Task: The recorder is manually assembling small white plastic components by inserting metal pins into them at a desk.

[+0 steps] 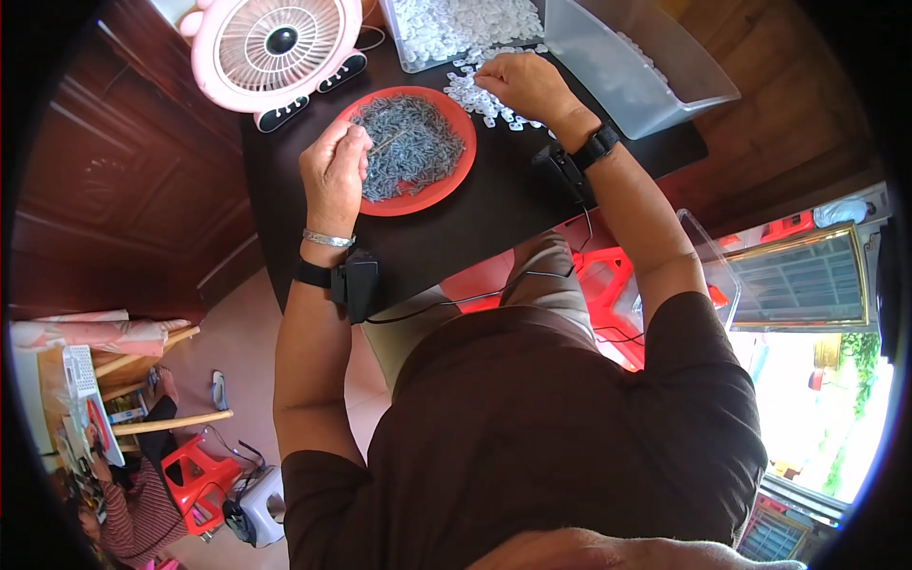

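Observation:
My left hand (pixel 334 171) hovers over the left rim of a red plate (pixel 446 180) heaped with small grey metal pins (pixel 408 147); its fingers pinch one thin pin. My right hand (pixel 525 85) rests palm down on a loose pile of small white plastic pieces (pixel 475 97) on the black table (pixel 475 228), fingers curled among them. I cannot tell whether it grips a piece. Both wrists carry black strapped devices; the left also has a silver bracelet.
A pink desk fan (pixel 275 47) stands at the far left of the table. A clear bin of white pieces (pixel 446 24) and a clear box with its lid raised (pixel 636 66) sit at the back. Red plastic stools (pixel 608 285) are under the table. Another person sits at the lower left (pixel 133 503).

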Motion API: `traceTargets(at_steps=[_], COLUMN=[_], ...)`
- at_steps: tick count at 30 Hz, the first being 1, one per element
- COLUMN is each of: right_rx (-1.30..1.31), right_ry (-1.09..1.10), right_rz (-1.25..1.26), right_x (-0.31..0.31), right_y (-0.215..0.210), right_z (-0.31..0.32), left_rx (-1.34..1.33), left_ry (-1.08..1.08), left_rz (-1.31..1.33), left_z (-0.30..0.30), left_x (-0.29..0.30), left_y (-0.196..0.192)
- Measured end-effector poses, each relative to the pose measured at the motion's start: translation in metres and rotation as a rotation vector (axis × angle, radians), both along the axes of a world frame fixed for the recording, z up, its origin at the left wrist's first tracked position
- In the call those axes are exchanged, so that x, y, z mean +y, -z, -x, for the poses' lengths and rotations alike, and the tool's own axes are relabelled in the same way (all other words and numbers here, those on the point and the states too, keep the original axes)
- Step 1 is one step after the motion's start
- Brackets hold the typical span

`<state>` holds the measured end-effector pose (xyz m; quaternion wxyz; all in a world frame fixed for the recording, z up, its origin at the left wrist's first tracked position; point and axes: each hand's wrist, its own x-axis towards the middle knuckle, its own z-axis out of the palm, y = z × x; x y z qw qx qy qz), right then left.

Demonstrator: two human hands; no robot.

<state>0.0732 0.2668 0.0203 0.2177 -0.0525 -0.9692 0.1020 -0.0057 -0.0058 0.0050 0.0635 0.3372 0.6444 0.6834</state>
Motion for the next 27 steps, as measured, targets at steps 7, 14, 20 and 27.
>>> traceTargets(at_steps=[7, 14, 20, 27], right_rx=[-0.065, 0.34, 0.132, 0.053], right_ry=[-0.313, -0.724, -0.684, -0.79], right_rz=[0.633, 0.474, 0.772, 0.825], right_x=[-0.043, -0.101, -0.101, -0.092], right_y=[-0.025, -0.013, -0.005, 0.001], right_z=[0.028, 0.032, 0.026, 0.028], left_rx=[-0.021, -0.317, -0.368, -0.347], left_ry=[-0.02, 0.136, 0.209, 0.239], left_rz=[0.02, 0.002, 0.015, 0.095], left_z=[-0.002, -0.004, 0.0, 0.001], left_x=[0.0, -0.002, -0.002, -0.001], left_y=[0.002, 0.002, 0.0, 0.004])
